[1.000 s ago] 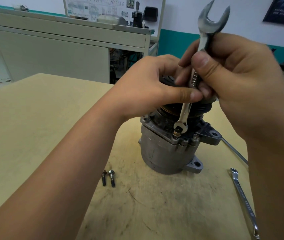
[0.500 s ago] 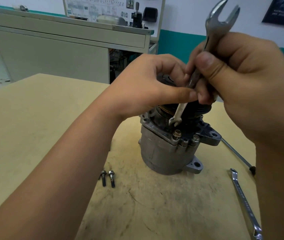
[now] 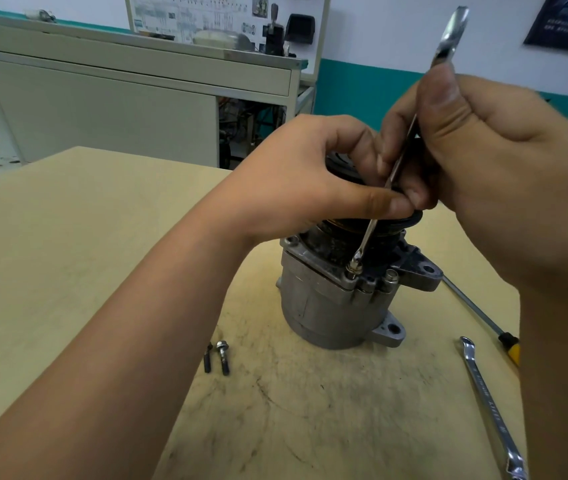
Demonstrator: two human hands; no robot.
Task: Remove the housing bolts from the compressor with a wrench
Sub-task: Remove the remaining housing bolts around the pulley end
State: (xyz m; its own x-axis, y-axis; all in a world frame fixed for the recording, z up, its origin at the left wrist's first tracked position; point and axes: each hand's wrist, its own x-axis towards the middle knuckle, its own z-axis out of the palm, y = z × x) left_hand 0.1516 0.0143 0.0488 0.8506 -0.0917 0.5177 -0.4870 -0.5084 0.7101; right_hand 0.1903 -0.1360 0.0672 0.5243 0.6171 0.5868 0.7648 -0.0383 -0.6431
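A grey metal compressor [image 3: 324, 306] stands upright on the wooden table [image 3: 68, 237], its black pulley on top. My left hand [image 3: 310, 181] grips the pulley from above. My right hand [image 3: 490, 161] holds a steel wrench [image 3: 367, 237] almost upright, seen edge-on. Its lower jaw sits on a housing bolt [image 3: 351, 270] at the front rim of the housing. Another bolt [image 3: 391, 277] stands raised just to the right. Two removed bolts [image 3: 218, 358] lie on the table left of the compressor.
A second wrench [image 3: 487, 407] lies on the table at the right. A screwdriver [image 3: 476, 313] with a yellow handle lies behind it. A grey cabinet bench [image 3: 120, 98] stands beyond the table's far edge.
The wrench had lifted off the front bolt. It has now turned edge-on and its lower jaw has come back down onto that bolt. My left hand has stayed on the pulley.
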